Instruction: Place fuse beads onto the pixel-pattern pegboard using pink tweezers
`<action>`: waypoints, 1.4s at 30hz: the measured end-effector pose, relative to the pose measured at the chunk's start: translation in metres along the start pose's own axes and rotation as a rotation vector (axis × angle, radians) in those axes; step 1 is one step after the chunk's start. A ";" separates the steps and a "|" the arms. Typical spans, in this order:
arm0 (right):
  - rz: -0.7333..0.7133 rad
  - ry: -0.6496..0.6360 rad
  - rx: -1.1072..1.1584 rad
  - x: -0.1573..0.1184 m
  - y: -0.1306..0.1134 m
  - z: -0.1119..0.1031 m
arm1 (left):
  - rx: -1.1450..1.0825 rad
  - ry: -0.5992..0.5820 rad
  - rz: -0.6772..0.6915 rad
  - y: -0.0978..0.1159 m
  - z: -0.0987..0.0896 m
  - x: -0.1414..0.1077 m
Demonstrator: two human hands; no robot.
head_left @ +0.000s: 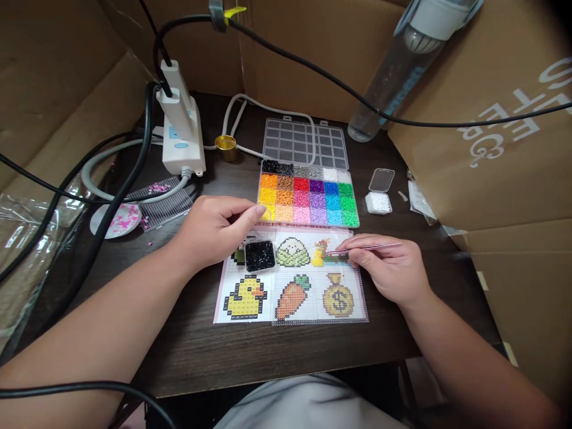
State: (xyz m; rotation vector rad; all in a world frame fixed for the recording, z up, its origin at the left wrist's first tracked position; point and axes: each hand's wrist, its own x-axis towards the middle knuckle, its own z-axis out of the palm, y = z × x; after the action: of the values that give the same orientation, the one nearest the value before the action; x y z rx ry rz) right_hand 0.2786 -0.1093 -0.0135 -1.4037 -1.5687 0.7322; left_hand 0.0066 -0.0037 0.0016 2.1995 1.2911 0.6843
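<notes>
Dark tabletop (201, 351); tweezer (379, 246) tip hard to discern.

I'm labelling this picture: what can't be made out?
All in the head view:
Tweezers: tips too small to tell whether they hold a bead.
Upper-left pattern: partly hidden by left hand and black beads.
Bottle: top cut off by upper edge.

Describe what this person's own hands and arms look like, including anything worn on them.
The left hand and right hand are ungloved, with no ring, bracelet or watch visible. The left forearm and right forearm show no sleeve or markings. Below, a pale garment with darker streaks covers the lap or torso.
</notes>
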 end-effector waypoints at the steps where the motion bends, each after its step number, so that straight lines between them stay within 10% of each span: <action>1: 0.004 0.001 -0.001 0.000 0.000 0.000 | -0.002 0.001 0.000 0.000 0.000 0.000; 11: 0.044 0.020 0.051 -0.001 0.005 0.000 | -0.023 -0.005 0.028 -0.002 -0.001 0.000; 22: 0.169 0.218 0.590 0.023 0.004 0.003 | -0.014 -0.046 0.072 -0.006 -0.003 -0.002; 36: 0.072 0.190 0.055 0.089 -0.033 0.061 | -0.063 -0.054 0.085 -0.008 -0.001 -0.002; 42: 0.018 0.256 -0.005 0.083 -0.036 0.047 | -0.060 -0.057 0.102 -0.009 -0.001 -0.002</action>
State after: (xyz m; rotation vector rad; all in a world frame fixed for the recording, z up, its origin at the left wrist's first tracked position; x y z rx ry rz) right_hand 0.2231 -0.0289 0.0159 -1.4548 -1.3606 0.5350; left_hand -0.0005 -0.0018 -0.0035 2.2320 1.1221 0.6852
